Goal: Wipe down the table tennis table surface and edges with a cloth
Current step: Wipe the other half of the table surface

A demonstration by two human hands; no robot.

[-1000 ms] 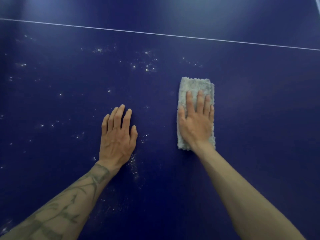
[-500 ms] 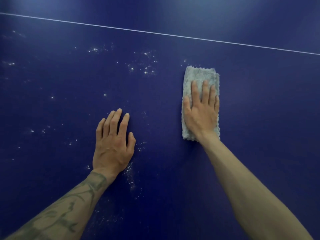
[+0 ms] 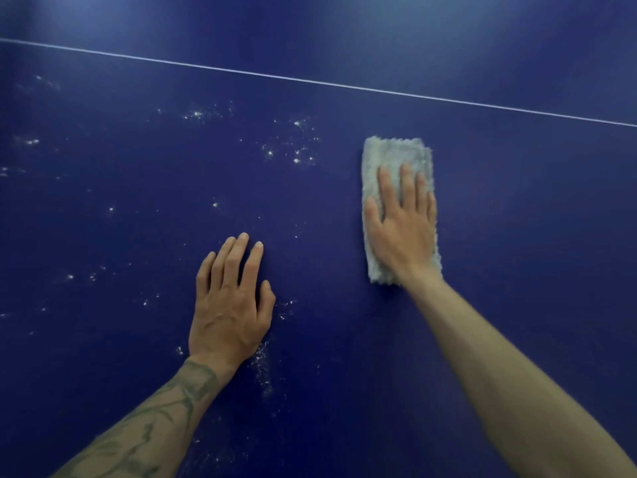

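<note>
On the table, right hand presses cloth flat-fingered.

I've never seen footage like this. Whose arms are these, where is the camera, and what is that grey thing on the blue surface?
There is no machine here. These are a person's two bare arms, filmed by one camera worn on their head, looking forward and down. The blue surface is a table tennis table, crossed by a thin white line. The grey thing is a cloth for wiping. The right hand lies flat on it and presses it to the table with straight fingers, so nothing is gripped. The left hand rests flat on the bare table. White specks dot the surface, mostly left of the cloth, and the part to its right looks clean.
</note>
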